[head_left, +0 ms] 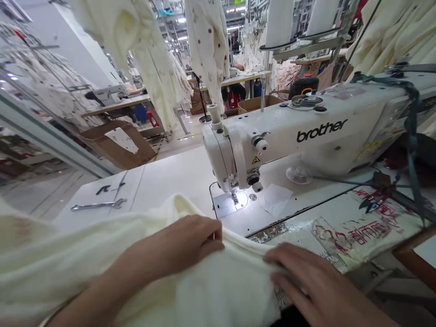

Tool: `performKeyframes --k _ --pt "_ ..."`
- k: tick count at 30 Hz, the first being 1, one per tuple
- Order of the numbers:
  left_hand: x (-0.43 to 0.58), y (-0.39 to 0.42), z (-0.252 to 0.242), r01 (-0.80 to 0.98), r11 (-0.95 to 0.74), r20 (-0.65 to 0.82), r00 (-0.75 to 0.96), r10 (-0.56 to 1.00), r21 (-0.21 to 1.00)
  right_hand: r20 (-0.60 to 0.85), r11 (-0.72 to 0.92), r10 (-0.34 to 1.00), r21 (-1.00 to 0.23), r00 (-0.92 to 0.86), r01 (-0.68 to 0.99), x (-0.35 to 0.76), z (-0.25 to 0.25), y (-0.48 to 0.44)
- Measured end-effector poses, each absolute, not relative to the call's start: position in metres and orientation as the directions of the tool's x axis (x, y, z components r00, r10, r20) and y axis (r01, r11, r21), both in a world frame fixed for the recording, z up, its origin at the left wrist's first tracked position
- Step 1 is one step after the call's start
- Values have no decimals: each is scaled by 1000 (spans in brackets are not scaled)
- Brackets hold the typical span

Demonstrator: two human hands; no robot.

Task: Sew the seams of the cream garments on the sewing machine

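A pale cream garment (225, 290) spreads over the near side of the table and toward me. With fingers bent round its upper edge, my left hand (190, 238) grips the cloth near the middle. My right hand (306, 281) pinches the same edge farther right, thumb below and fingers on top. Just beyond the cloth is the lit needle and presser foot (235, 196) of a white Brother sewing machine (272, 136). The cloth lies in front of the needle plate (225, 206), apart from the foot.
A wrench (98, 205) and a small black tool (109, 187) lie on the table's left part. Right of the needle are a white scrap (277, 199) and a clear plastic disc (299, 174). Dark snips (371, 202) lie farther right. A cardboard box (119, 145) stands beyond the table.
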State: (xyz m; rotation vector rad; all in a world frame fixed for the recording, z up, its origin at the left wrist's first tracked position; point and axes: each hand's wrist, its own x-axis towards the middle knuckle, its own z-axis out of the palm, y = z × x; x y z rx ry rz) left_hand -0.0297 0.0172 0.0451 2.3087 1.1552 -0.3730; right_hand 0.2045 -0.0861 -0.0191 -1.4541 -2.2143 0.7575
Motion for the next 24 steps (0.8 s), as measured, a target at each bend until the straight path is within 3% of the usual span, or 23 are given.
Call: performKeyframes --k 3,6,10,12,15,20,24 --pt "-23 29 19 841 -495 -485 533 693 217 -113 147 955 -619 -273 771 194 -32 -61" --pt "-17 27 17 846 -507 -445 523 727 166 -101 122 958 -704 -269 699 190 -33 -47" --pt "-8 13 24 769 -571 -326 639 697 285 -106 92 961 -752 -257 653 186 -26 -42" --pt "-4 8 21 736 -580 -339 676 655 349 -133 77 957 -741 -258 668 186 -26 -40" --pt "-2 7 14 733 -586 -352 680 644 344 -142 75 954 -740 -265 668 185 -27 -36" --pt "-1 9 3 676 -621 -180 721 669 398 -127 87 953 -753 -274 653 182 -31 -33" --pt "2 7 0 637 -677 -213 766 606 368 -143 65 948 -787 -284 613 183 -24 -30"
